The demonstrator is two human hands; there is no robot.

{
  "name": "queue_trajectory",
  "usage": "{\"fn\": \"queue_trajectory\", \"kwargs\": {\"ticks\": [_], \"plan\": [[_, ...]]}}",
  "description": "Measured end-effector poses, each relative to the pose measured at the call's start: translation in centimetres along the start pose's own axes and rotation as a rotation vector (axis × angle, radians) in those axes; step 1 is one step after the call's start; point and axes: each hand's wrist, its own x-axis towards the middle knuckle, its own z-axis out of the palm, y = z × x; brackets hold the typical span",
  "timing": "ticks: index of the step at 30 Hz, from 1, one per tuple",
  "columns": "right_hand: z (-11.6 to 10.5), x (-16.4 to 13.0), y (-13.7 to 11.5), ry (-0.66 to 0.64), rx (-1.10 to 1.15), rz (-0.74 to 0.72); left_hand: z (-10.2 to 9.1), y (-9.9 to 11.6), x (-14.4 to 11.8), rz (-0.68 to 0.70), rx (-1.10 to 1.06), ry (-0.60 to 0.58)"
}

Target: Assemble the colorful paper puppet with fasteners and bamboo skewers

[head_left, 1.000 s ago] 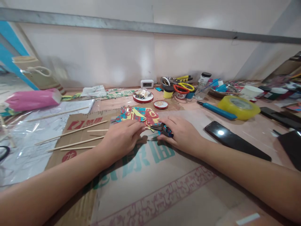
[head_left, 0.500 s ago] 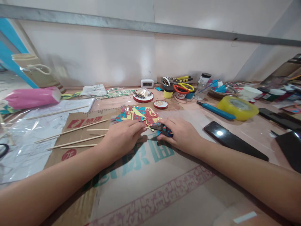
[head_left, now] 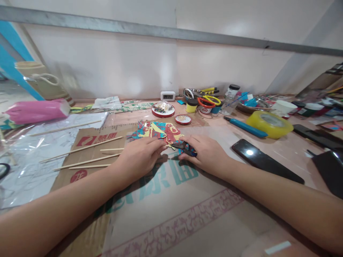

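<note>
My left hand (head_left: pixel 142 153) is closed in a pinch on a thin wooden stick (head_left: pixel 112 149), whose far part runs out to the left behind the hand. My right hand (head_left: pixel 207 153) is wrapped round small pliers (head_left: pixel 180 145) with dark jaws and blue on the handles. The jaws point left and meet the short stick end by my left fingertips; whether they grip it is too small to tell. Just beyond both hands lies a colourful cut-out figure (head_left: pixel 154 129) in red, yellow and blue with small studs, partly hidden by the hands.
More wooden sticks (head_left: pixel 85 161) lie on the cardboard (head_left: pixel 88 196) at left. Behind are a red-rimmed lid of beads (head_left: pixel 163 110), a smaller lid (head_left: pixel 183 119) and a clock (head_left: pixel 167 95). To the right are a phone (head_left: pixel 268 162), blue cutter (head_left: pixel 246 127) and yellow tape (head_left: pixel 269 125).
The stick's left end has shifted slightly to the right, and the pliers' jaws look closer together. Both hands have stayed nearly in place.
</note>
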Motion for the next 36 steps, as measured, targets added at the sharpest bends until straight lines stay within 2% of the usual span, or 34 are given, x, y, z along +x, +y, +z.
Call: {"fn": "queue_trajectory", "kwargs": {"ticks": [9,14,16,19,23,27,36], "plan": [[-0.4,-0.2,-0.3,-0.047,-0.035,-0.009,-0.3,-0.4,-0.3,0.119,0.028,0.092],[-0.8,-0.3,-0.7,-0.065,-0.050,-0.018,-1.1,-0.5,-0.5,0.269,0.131,0.045],[-0.8,-0.3,-0.8,-0.068,-0.051,0.001,-1.2,-0.4,-0.4,0.248,0.151,0.056],[-0.6,-0.2,-0.7,-0.042,-0.048,0.024,-0.8,-0.1,-0.1,0.134,0.152,0.095],[-0.3,-0.1,-0.4,0.022,-0.039,0.018,-0.3,-0.1,0.0,0.019,0.146,0.068],[-0.3,-0.1,-0.3,0.042,-0.031,-0.011,-0.3,-0.1,-0.1,0.026,0.109,0.059],[-0.4,-0.2,-0.5,-0.003,-0.008,-0.005,-0.3,0.1,-0.1,0.041,0.111,0.032]]}}
